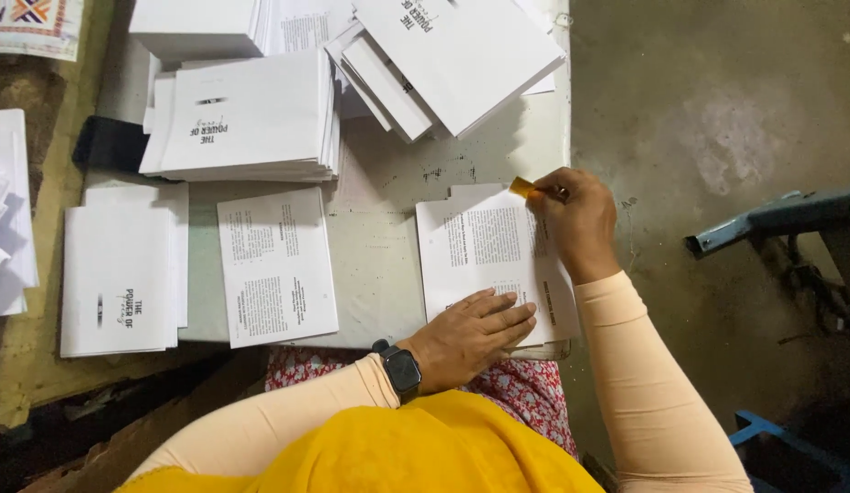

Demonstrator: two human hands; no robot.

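White printed paper, folded into a booklet section point(484, 265), lies at the near right edge of the pale worktable point(379, 265); the left hand point(470, 333) lies flat on its lower part, fingers spread and pinning it down, while the right hand point(575, 215) is closed on a small orange creasing tool point(522, 187) set at the sheet's upper right corner — by the look of it the crease on this one is only starting; several finished-looking piles suggest much is done: a thick stack of white folded covers point(247, 119) at the table's far side, a fanned heap of more white sections point(443, 55) beyond, a flat pile of covers point(119, 278) at far left, and one loose printed sheet point(277, 265) between; nothing blocks the hands — a blue metal frame point(772, 219) stands well apart over the grey concrete floor point(717, 91)
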